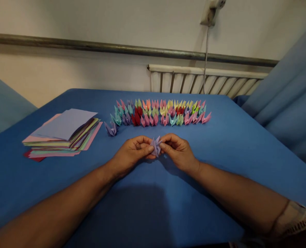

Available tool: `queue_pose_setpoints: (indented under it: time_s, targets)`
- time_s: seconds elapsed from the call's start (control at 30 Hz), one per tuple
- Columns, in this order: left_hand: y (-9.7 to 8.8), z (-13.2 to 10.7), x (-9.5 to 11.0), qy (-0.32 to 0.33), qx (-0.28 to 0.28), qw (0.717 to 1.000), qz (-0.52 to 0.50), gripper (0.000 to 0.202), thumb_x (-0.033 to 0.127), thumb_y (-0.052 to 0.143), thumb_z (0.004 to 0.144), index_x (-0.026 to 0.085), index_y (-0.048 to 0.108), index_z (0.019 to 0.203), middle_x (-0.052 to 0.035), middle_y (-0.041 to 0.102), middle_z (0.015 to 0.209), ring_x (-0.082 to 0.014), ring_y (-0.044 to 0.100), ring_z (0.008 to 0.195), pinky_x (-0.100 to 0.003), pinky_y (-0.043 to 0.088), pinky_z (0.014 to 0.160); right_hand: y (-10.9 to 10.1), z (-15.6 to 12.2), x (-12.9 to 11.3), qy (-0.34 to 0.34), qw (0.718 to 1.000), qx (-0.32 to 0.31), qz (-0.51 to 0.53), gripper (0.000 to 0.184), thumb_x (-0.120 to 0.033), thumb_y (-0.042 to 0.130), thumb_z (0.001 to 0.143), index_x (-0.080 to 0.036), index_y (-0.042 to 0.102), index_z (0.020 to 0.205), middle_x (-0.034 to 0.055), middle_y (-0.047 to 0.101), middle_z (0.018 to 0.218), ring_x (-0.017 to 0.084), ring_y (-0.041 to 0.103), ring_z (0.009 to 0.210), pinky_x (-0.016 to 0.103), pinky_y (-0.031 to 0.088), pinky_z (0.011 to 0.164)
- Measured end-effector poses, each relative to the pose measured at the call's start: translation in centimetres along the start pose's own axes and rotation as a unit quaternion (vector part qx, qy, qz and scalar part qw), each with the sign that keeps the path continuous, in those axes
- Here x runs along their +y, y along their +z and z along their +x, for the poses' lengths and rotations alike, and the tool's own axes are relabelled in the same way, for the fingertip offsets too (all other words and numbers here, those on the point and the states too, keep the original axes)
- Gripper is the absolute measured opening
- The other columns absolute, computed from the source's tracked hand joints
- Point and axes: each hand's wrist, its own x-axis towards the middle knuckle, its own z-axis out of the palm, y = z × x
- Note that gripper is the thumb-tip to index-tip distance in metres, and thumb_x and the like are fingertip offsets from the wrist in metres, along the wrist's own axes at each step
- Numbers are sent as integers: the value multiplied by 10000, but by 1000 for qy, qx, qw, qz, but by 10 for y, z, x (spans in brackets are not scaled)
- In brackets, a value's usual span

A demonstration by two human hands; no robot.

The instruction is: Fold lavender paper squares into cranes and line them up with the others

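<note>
Between my two hands, just above the blue-covered table, is a lavender origami crane (pixel 156 146) with pointed folded tips. My left hand (pixel 134 150) pinches its left side between thumb and fingers. From the other side, my right hand (pixel 180 150) grips a narrow folded point of the same crane with thumb and forefinger. Part of the paper is hidden behind the fingertips. Beyond my hands stand rows of folded paper cranes (pixel 155 120) in many colours. A single purple crane (pixel 111 129) stands a little in front of the rows, at their left end.
A stack of coloured paper sheets (pixel 65 129) lies on the left of the blue tablecloth (pixel 207 206). Behind the table are a wall pipe (pixel 103 48), a radiator (pixel 189 79) and a socket with a plug and cord (pixel 209 15). Blue curtains (pixel 292 89) hang at the right.
</note>
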Motion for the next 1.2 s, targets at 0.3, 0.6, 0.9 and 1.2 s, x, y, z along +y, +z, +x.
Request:
queue_pose_setpoints:
  time_s: [0.3,0.6,0.9,1.2]
  targets:
    - [0,-4,4,-59,-22,995,-76,219,262,800,742,112,660,819,-68,736,816,-163,716,802,-221,588,729,0,-4,-2,-42,999,0,-23,85,-303,653,862,-227,619,868,-5,564,854,109,573,661,285,505,632]
    - [-5,-1,6,-114,-5,988,-101,242,211,808,727,110,646,876,-66,724,808,-134,703,689,-184,594,628,0,-3,1,-24,1000,-15,8,107,-310,655,855,-228,589,875,-28,568,791,102,578,628,284,497,634]
    - [-5,-2,1,-109,-18,990,-91,237,227,823,710,113,652,828,-23,698,768,-115,691,682,-217,596,698,-1,-2,-8,-83,987,-33,-134,26,-248,661,816,-239,637,812,25,565,878,159,558,808,323,479,716]
    - [-7,0,-2,-93,-1,993,-66,274,226,854,662,117,639,793,-2,684,754,-111,686,711,-240,578,748,-8,2,-5,-79,981,-83,-157,62,-293,683,824,-257,673,874,42,573,952,187,563,925,391,451,871]
